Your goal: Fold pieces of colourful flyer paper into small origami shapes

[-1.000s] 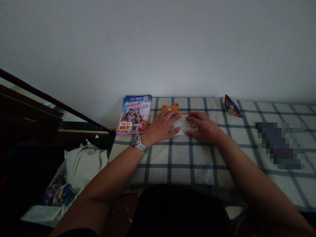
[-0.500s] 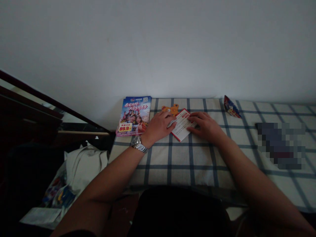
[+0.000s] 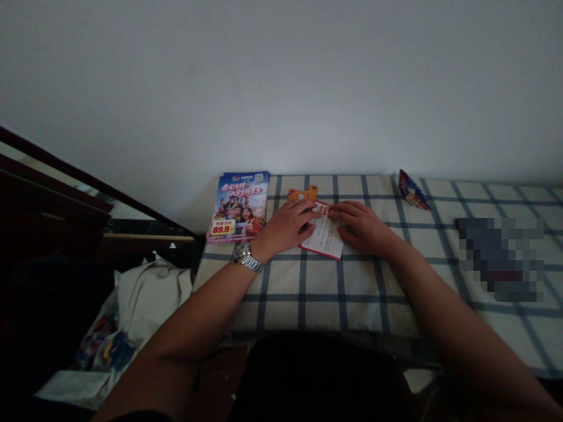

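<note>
One card (image 3: 326, 239) (red-edged), askew, between the hands (image 3: 290, 224) (image 3: 364, 227); touching both

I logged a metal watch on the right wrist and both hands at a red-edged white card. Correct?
Wrong wrist: the head view shows the metal watch on the left. The left hand and right hand are at the white card.

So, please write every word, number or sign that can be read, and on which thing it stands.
"89.9": yellow label on the flyer.
"泰安方特", probably: flyer's title; the rest I cannot read surely.
QR code: flyer's top right corner.
Card: printed lines, too small to read.
Red-and-blue object: markings too blurred to read.
</note>
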Action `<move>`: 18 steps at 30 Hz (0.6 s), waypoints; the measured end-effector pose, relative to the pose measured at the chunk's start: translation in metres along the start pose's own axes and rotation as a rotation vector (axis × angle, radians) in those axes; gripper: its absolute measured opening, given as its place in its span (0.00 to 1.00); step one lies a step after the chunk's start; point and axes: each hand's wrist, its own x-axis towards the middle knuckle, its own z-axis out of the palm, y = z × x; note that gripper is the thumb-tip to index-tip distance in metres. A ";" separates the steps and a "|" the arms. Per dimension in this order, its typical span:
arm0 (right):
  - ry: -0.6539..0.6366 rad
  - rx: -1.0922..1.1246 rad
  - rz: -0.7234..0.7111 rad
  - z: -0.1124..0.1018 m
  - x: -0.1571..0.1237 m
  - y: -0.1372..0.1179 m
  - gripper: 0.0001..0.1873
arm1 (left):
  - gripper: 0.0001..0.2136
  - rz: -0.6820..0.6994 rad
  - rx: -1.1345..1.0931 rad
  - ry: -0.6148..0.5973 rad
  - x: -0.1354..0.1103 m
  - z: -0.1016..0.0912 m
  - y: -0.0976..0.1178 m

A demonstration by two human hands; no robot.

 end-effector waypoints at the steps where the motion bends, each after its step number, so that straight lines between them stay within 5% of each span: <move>1: 0.001 -0.002 0.001 0.000 0.000 0.000 0.26 | 0.18 0.002 -0.004 -0.010 0.000 0.000 0.000; 18: 0.044 0.039 0.093 0.000 0.001 0.001 0.20 | 0.17 -0.026 -0.014 0.001 0.000 0.003 0.002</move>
